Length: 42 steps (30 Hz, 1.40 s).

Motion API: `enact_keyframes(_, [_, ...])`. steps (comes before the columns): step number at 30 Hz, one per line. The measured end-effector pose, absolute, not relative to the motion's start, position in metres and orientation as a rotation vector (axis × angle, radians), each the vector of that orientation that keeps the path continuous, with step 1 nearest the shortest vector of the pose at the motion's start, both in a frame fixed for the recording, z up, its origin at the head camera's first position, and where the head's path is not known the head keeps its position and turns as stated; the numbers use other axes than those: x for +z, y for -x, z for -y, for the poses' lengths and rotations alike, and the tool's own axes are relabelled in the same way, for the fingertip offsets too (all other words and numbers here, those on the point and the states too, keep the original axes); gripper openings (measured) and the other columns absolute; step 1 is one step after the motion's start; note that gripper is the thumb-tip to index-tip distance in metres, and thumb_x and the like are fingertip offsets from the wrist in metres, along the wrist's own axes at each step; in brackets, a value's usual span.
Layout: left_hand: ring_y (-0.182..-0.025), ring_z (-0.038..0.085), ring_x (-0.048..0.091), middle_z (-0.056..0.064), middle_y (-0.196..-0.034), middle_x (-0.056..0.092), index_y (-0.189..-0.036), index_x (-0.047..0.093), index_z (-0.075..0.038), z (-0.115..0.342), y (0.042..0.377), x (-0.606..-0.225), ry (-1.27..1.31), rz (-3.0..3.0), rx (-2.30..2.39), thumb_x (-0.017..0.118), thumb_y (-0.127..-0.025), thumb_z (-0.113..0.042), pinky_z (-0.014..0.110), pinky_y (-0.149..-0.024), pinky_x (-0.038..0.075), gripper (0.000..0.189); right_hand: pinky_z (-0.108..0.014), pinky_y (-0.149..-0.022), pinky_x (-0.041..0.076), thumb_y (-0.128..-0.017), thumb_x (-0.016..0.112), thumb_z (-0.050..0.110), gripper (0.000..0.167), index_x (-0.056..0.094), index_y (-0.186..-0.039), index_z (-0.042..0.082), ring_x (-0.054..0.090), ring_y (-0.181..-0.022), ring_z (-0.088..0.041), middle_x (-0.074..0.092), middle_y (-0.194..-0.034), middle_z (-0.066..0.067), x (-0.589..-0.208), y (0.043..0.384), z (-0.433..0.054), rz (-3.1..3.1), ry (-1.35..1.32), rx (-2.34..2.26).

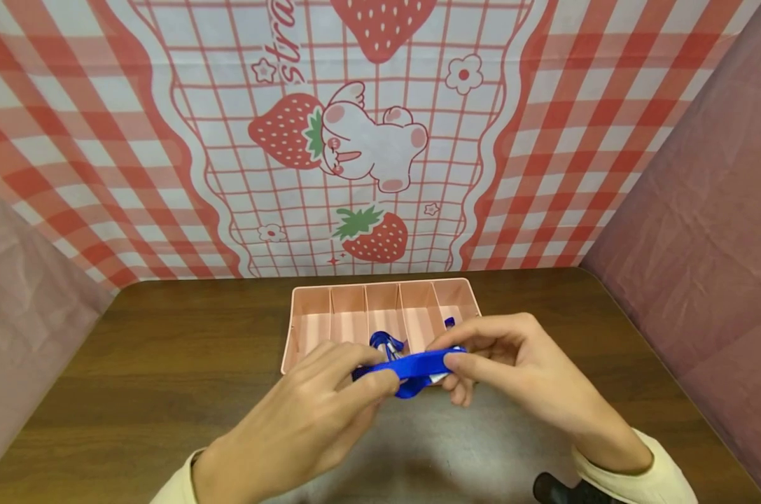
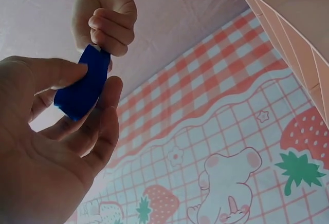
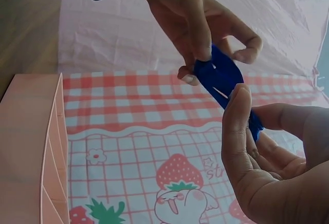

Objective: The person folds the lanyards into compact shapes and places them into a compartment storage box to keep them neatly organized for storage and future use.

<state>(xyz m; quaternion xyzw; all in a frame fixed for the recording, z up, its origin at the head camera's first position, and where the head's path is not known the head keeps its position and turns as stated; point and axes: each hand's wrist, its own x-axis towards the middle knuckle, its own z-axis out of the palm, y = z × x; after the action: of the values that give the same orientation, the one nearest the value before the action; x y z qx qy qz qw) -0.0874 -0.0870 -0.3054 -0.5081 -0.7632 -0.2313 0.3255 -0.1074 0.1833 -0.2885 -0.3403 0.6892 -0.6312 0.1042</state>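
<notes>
A folded blue ribbon (image 1: pixel 421 365) is stretched between both hands, over the front edge of the pink tray. My left hand (image 1: pixel 311 399) pinches its left end between thumb and fingers. At the other end my right hand (image 1: pixel 512 371) grips it, thumb on the near face, and a bit of white shows below those fingers. In the left wrist view the ribbon (image 2: pixel 85 85) looks flat and layered, with the left thumb on top. Narrow gaps between its layers show in the right wrist view, where the ribbon (image 3: pixel 218 72) runs slantwise from hand to hand.
The pink tray (image 1: pixel 312 289) has several compartments in a row. A looped blue ribbon (image 1: pixel 386 343) lies in a middle compartment, and a small blue piece (image 1: pixel 449 323) shows at the right one. A black object (image 1: pixel 547 486) is by the right sleeve. A strawberry-print cloth (image 1: pixel 367 140) hangs behind the table.
</notes>
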Motion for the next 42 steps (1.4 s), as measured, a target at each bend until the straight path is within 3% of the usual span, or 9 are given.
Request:
enact_keyframes(10, [-0.087,0.019,0.063,0.006,-0.102,0.061,-0.110,0.063,-0.006,0.0846,0.0878,-0.3032,1.297,1.904,-0.599,0.042,-0.104,-0.008,0.030,-0.081,0.054,0.022,-0.043,-0.057,0.058,-0.096,0.060,-0.003,0.019,0.070,-0.111,0.004,0.067,-0.062,-0.025,0.069,-0.081,-0.017,-0.2919,0.1102,-0.1817,-2.066,0.882,-1.800])
enact_keyframes(16, [-0.083,0.017,0.061,0.005,-0.100,0.061,-0.099,0.065,-0.008,0.0876,0.0891,-0.3022,1.249,1.988,-0.611,0.042,-0.103,-0.009,0.030,-0.075,0.053,0.023,-0.044,-0.056,0.058,-0.096,0.060,-0.004,0.019,0.070,-0.109,0.004,0.068,-0.061,-0.026,0.070,-0.080,-0.017,-0.2918,0.1125,-0.1829,-2.091,0.903,-1.800])
enact_keyframes(20, [-0.082,0.013,0.056,0.001,-0.098,0.058,-0.098,0.061,-0.009,0.0908,0.0897,-0.3018,1.247,2.076,-0.667,0.058,-0.095,-0.009,0.027,-0.073,0.050,0.005,-0.043,-0.056,0.058,-0.096,0.059,-0.005,0.019,0.070,-0.109,0.004,0.068,-0.061,-0.026,0.070,-0.080,-0.017,-0.2928,0.1138,-0.1832,-2.090,0.905,-1.801])
enact_keyframes(23, [-0.085,0.011,0.056,-0.001,-0.098,0.058,-0.104,0.060,-0.008,0.0916,0.0898,-0.3027,1.242,2.127,-0.681,0.067,-0.092,-0.015,0.027,-0.076,0.050,0.016,-0.043,-0.056,0.058,-0.096,0.060,-0.004,0.019,0.070,-0.110,0.004,0.068,-0.062,-0.026,0.069,-0.081,-0.017,-0.2937,0.1140,-0.1825,-2.076,0.896,-1.796])
enact_keyframes(28, [-0.089,0.009,0.057,-0.002,-0.102,0.061,-0.114,0.061,-0.006,0.0917,0.0899,-0.3045,1.225,2.157,-0.709,0.060,-0.100,-0.022,0.025,-0.079,0.051,0.021,-0.043,-0.057,0.058,-0.096,0.060,-0.004,0.020,0.070,-0.111,0.003,0.067,-0.062,-0.025,0.069,-0.082,-0.017,-0.2942,0.1134,-0.1814,-2.053,0.899,-1.795])
enact_keyframes(31, [-0.087,0.007,0.056,-0.002,-0.100,0.060,-0.109,0.062,-0.007,0.0920,0.0903,-0.3046,1.226,2.163,-0.734,0.065,-0.095,-0.013,0.022,-0.076,0.050,0.015,-0.043,-0.057,0.058,-0.095,0.060,-0.004,0.019,0.070,-0.110,0.003,0.067,-0.063,-0.024,0.068,-0.082,-0.017,-0.2940,0.1128,-0.1812,-2.050,0.909,-1.794])
enact_keyframes(36, [-0.080,0.007,0.053,-0.004,-0.094,0.056,-0.100,0.058,-0.008,0.0934,0.0909,-0.3060,1.224,2.180,-0.771,0.066,-0.078,0.000,0.019,-0.071,0.047,0.024,-0.040,-0.057,0.058,-0.096,0.059,-0.006,0.020,0.069,-0.111,0.002,0.066,-0.064,-0.023,0.068,-0.081,-0.016,-0.2935,0.1115,-0.1806,-2.062,0.958,-1.810])
enact_keyframes(39, [-0.078,0.007,0.053,-0.005,-0.092,0.055,-0.101,0.057,-0.008,0.0938,0.0909,-0.3068,1.212,2.219,-0.777,0.065,-0.078,0.000,0.019,-0.070,0.047,0.026,-0.039,-0.058,0.058,-0.096,0.059,-0.005,0.020,0.069,-0.111,0.002,0.067,-0.065,-0.023,0.069,-0.082,-0.016,-0.2941,0.1111,-0.1799,-2.090,0.956,-1.818])
enact_keyframes(42, [-0.088,0.008,0.057,-0.005,-0.101,0.061,-0.113,0.058,-0.009,0.0943,0.0902,-0.3061,1.190,2.286,-0.763,0.070,-0.083,-0.008,0.025,-0.080,0.049,0.032,-0.040,-0.060,0.059,-0.096,0.060,-0.003,0.020,0.068,-0.113,0.004,0.068,-0.068,-0.022,0.070,-0.087,-0.016,-0.2951,0.1107,-0.1790,-2.104,0.918,-1.808])
